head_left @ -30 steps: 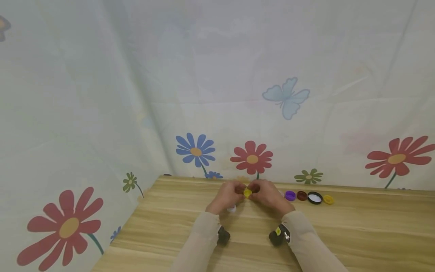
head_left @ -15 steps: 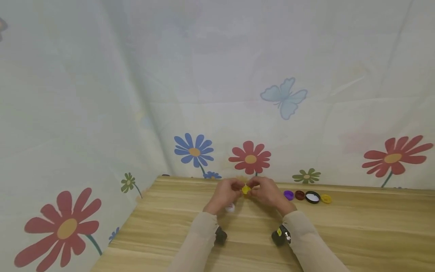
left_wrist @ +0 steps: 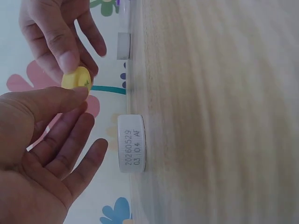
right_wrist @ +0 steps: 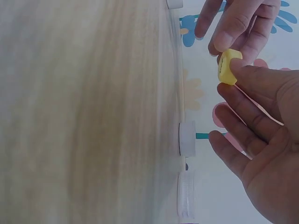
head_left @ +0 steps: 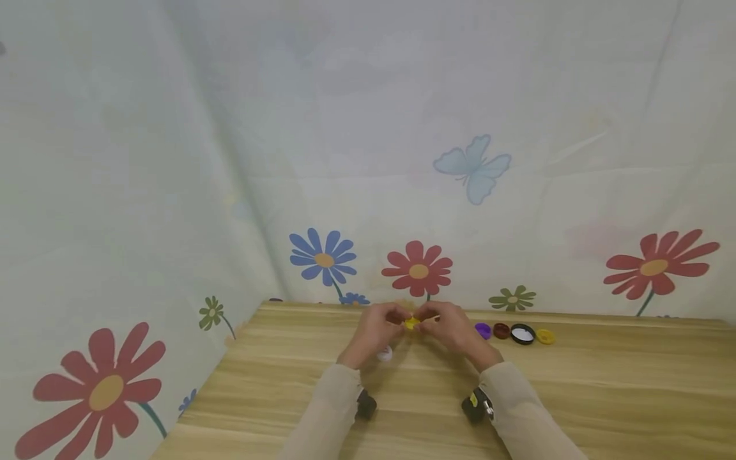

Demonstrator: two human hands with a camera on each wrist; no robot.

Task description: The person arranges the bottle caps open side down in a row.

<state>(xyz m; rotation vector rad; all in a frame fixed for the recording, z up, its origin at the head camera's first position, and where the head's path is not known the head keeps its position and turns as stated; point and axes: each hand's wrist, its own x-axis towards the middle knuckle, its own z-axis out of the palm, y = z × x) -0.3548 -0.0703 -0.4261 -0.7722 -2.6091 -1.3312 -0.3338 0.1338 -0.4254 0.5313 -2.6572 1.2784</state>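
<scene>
Between my two hands, above the table, is a small yellow bottle cap [head_left: 411, 324]. My left hand [head_left: 376, 328] pinches its near side between thumb and forefinger, the other fingers loosely spread. On the opposite side, my right hand [head_left: 450, 328] pinches the same cap with thumb and fingertips. The left wrist view shows a faint mark on the face of the yellow cap [left_wrist: 77, 78]. Below my left hand a white cap [left_wrist: 131, 143] stands on the table with printed digits on its side. A second white cap [right_wrist: 187, 138] lies under my right hand.
To the right, a row of caps runs along the back of the wooden table [head_left: 604, 396]: purple [head_left: 483, 330], brown [head_left: 501, 331], black with a white inside [head_left: 522, 334] and yellow [head_left: 545, 337]. A clear ribbed cap [right_wrist: 186, 193] shows in the right wrist view. A flowered curtain [head_left: 356, 128] hangs behind.
The yellow cap has been turned between my fingers; its hollow faced the head camera a second ago and no longer plainly does. The head view has shifted slightly.
</scene>
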